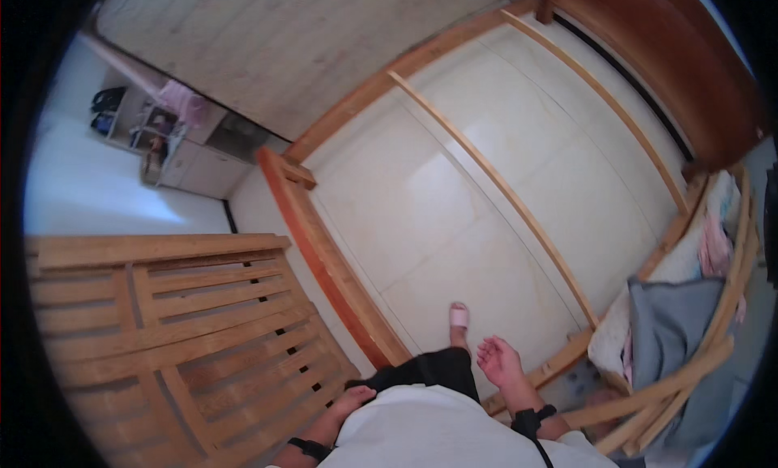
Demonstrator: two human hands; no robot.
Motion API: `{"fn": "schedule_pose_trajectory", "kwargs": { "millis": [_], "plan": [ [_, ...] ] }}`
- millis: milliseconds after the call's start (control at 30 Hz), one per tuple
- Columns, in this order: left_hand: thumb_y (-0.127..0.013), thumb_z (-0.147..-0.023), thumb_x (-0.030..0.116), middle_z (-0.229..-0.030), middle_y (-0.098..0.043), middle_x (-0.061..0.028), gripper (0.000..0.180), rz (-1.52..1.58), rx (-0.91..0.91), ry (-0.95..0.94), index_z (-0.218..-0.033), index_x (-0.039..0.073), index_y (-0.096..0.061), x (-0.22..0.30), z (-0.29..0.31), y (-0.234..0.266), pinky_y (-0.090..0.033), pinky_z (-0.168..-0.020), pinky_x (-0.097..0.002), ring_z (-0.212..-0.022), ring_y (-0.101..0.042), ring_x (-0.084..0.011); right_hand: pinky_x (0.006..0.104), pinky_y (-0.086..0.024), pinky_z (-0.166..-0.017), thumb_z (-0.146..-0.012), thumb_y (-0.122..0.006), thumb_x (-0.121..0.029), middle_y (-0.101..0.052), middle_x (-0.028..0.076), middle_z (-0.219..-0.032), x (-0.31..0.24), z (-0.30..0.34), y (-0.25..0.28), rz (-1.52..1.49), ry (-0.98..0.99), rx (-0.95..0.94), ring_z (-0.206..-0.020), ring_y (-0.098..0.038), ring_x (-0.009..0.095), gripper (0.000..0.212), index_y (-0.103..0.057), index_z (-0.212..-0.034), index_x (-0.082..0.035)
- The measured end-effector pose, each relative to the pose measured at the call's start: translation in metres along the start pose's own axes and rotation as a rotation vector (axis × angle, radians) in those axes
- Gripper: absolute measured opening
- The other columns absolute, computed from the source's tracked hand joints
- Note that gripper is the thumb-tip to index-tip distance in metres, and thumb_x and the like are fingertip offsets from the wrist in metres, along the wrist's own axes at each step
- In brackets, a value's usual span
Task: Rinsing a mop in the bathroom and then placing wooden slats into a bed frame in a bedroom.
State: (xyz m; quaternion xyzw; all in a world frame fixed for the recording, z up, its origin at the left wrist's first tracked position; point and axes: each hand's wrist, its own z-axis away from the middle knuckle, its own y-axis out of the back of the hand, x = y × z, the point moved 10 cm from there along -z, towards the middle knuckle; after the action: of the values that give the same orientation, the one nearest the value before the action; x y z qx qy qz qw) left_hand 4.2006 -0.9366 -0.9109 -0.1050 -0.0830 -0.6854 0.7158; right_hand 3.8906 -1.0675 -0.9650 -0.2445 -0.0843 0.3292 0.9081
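Note:
My right hand [500, 361] is raised in front of my body, palm up and fingers loosely bent, with nothing seen in it. Beyond it lies a wooden bed frame [324, 265] with two thin crossbars [494, 180] spanning the floor. My left hand [354, 397] is at my waist, beside the white shirt [421, 427] and dark shorts; its fingers are partly hidden. Left of it stands a slatted wooden panel [219, 330]. One foot in a pink slipper [459, 315] is on the tiles inside the frame.
A pale mattress-like board [300, 47] leans along the far side. At the right are a dark wood headboard [673, 63], grey cloth [673, 314], and several curved wooden slats [689, 367]. Shelves with clutter and a white cabinet [198, 164] stand at the far left.

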Motion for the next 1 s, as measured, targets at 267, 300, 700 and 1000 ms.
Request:
{"fn": "schedule_pose_trajectory", "kwargs": {
  "millis": [267, 300, 700, 1000],
  "plan": [
    [-0.055, -0.082, 0.022, -0.067, -0.051, 0.0060, 0.015, -0.185, -0.119, -0.024, -0.073, 0.010, -0.054, 0.025, -0.035, -0.028, -0.038, -0.059, -0.0197, -0.064, -0.044, -0.0034, 0.0286, -0.043, -0.059, -0.082, -0.049, -0.024, -0.058, 0.005, -0.069, -0.024, 0.017, 0.089, -0.099, 0.099, 0.189, -0.064, -0.055, 0.016, 0.016, -0.055, -0.078, -0.009],
    [-0.055, -0.082, 0.022, -0.067, -0.051, 0.0060, 0.015, -0.202, -0.126, 0.004, -0.073, 0.010, -0.054, 0.030, -0.033, -0.032, -0.038, -0.059, -0.0197, -0.064, -0.044, -0.0034, 0.0286, -0.043, -0.059, -0.082, -0.049, -0.024, -0.058, 0.005, -0.069, -0.025, 0.022, 0.099, -0.079, 0.135, 0.217, -0.063, -0.055, 0.016, 0.016, -0.054, -0.079, -0.010],
    [-0.057, -0.081, 0.022, -0.069, -0.053, 0.0040, 0.013, -0.245, -0.056, 0.144, -0.075, 0.010, -0.055, 0.036, -0.020, 0.010, -0.040, -0.060, -0.0212, -0.063, -0.046, -0.0051, 0.0297, -0.042, -0.059, -0.083, -0.049, -0.023, -0.057, 0.006, -0.070, 0.046, -0.002, 0.122, -0.150, 0.097, 0.304, -0.064, -0.055, 0.018, 0.016, -0.053, -0.080, -0.008],
    [-0.056, -0.082, 0.022, -0.071, -0.054, 0.0030, 0.014, -0.149, -0.168, -0.015, -0.078, 0.009, -0.055, 0.005, -0.043, 0.118, -0.040, -0.062, -0.0220, -0.066, -0.048, -0.0072, 0.0288, -0.043, -0.056, -0.082, -0.051, -0.023, -0.058, 0.007, -0.069, 0.123, -0.012, 0.077, -0.031, 0.211, 0.310, -0.061, -0.055, 0.018, 0.017, -0.054, -0.080, -0.007]
  ]
}}
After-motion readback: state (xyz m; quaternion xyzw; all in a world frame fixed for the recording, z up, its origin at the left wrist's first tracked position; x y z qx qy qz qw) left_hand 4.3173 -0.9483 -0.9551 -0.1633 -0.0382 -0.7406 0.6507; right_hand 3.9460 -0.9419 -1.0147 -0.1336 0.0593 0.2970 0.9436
